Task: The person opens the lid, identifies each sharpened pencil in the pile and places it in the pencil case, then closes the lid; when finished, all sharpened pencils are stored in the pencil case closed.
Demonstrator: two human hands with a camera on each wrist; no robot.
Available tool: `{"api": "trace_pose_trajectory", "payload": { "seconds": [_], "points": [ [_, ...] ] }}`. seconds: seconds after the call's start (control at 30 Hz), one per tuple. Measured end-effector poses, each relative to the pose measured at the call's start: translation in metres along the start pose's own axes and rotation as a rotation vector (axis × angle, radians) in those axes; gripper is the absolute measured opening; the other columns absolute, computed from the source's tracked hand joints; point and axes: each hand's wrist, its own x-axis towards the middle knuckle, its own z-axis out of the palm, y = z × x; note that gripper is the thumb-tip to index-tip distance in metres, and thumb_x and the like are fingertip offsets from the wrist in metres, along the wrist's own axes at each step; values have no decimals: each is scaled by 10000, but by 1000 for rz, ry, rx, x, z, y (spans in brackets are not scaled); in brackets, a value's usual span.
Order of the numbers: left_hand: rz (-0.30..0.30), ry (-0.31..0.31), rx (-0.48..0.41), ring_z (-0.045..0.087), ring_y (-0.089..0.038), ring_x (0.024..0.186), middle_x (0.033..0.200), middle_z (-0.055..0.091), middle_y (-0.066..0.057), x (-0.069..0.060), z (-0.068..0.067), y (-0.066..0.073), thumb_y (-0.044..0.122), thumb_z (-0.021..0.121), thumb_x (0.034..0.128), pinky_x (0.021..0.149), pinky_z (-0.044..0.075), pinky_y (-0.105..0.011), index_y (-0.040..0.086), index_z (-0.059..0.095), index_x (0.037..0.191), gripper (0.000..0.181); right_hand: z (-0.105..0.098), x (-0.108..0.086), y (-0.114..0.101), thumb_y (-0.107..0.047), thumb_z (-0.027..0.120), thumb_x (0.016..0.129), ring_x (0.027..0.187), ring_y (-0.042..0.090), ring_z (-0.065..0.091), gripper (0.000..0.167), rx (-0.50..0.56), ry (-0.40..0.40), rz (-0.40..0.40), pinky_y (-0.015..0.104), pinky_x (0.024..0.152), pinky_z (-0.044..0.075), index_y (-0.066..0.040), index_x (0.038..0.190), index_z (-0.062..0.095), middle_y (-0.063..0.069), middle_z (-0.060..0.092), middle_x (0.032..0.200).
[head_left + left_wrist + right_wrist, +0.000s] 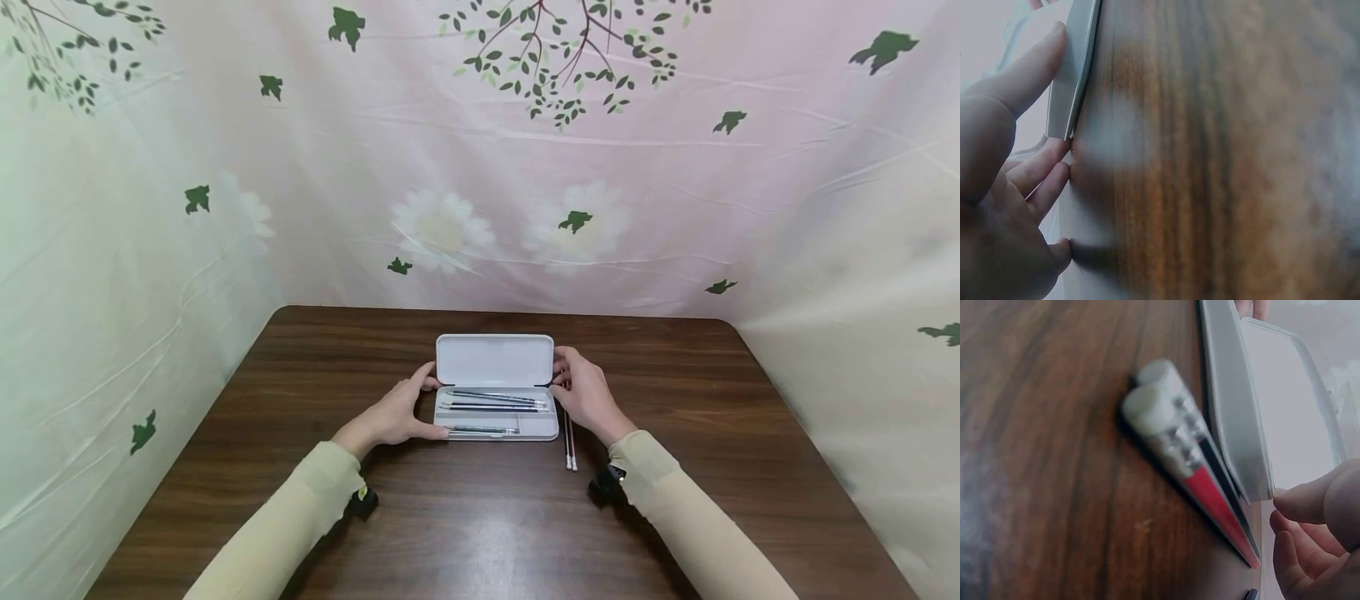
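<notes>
A white pencil case [495, 360] lies unfolded on the table, its lid tipped back behind the base. Several dark pencils [491, 407] fill its back compartment, and greenish pencils [480, 430] lie in the front one. With the thumb along the front wall and fingers at the left end, my left hand [395, 412] holds the case. My right hand [588, 396] is at the right end, thumb on the base's corner and fingers bent beside the lid. Close to that hand, two pencils [569, 437] lie side by side on the table, white erasers [1150, 406] toward me.
The dark wooden table [480, 508] has rounded far corners. A pale cloth [480, 167] with leaf, bird and flower prints hangs behind it and at both sides. Dark wrist cameras [363, 502] sit under the sleeves, near the tabletop.
</notes>
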Motion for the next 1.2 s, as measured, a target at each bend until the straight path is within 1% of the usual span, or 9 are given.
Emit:
{"api": "trace_pose_trajectory", "payload": {
  "seconds": [0.23,0.4,0.5,0.63,0.77,0.87,0.93,1.03,1.2],
  "points": [
    [43,3,0,430,-317,1419,1488,564,-71,-1,-1,-1,428,927,804,1205,302,-582,78,270,1610,1097,0,-4,-1,52,797,890,957,244,738,446,-27,6,-15,403,804,621,-50,1262,573,112,696,1078],
    [61,0,7,453,-319,1394,1464,559,-79,0,-1,-3,421,924,811,1189,319,-588,91,327,1552,1008,1,-10,-1,56,782,905,975,285,758,292,-87,14,-125,416,823,633,-44,1140,640,133,732,1068],
    [64,-4,15,459,-313,1387,1451,555,-74,0,-1,-2,429,921,813,1185,327,-580,104,346,1525,972,0,-14,0,-6,756,952,983,265,754,231,-107,-6,-173,416,827,628,-31,1162,663,135,749,1088],
    [55,-7,30,458,-309,1389,1447,545,-77,-1,-2,0,437,918,813,1183,336,-564,107,352,1503,952,-5,-19,-1,-193,728,1013,969,200,742,297,-68,-81,-202,383,794,616,-38,1251,640,78,750,1076],
    [41,-10,45,456,-311,1395,1448,532,-94,-2,-3,2,446,918,811,1186,342,-551,105,355,1482,940,-12,-22,-5,-277,589,1087,929,205,720,283,-43,-120,-222,396,783,593,-37,1224,649,52,729,995],
    [37,-11,50,457,-320,1394,1452,525,-109,-2,-3,2,456,913,815,1179,351,-560,93,353,1477,939,-17,-23,-9,-275,435,1141,953,258,718,366,-33,-112,-173,464,855,582,-19,1194,692,100,747,996],
    [36,-11,52,456,-326,1393,1454,524,-112,-2,-3,2,460,911,815,1176,354,-564,85,351,1478,945,-20,-24,-10,-278,372,1157,1039,294,719,442,-35,-111,-136,512,949,558,0,1218,710,137,763,1060],
    [33,-10,56,457,-331,1394,1460,527,-117,-2,-3,1,470,907,817,1171,359,-572,78,348,1483,954,-23,-26,-9,-330,374,1160,1187,334,692,497,-31,-142,-95,541,1043,522,18,1325,688,182,744,1226],
    [17,-10,58,459,-328,1380,1445,521,-127,-2,-3,1,483,906,814,1151,378,-574,127,368,1470,920,-27,-29,-5,-374,462,1132,1349,372,589,542,-49,-202,-120,556,1120,462,56,1431,603,210,642,1421]
  ]
}}
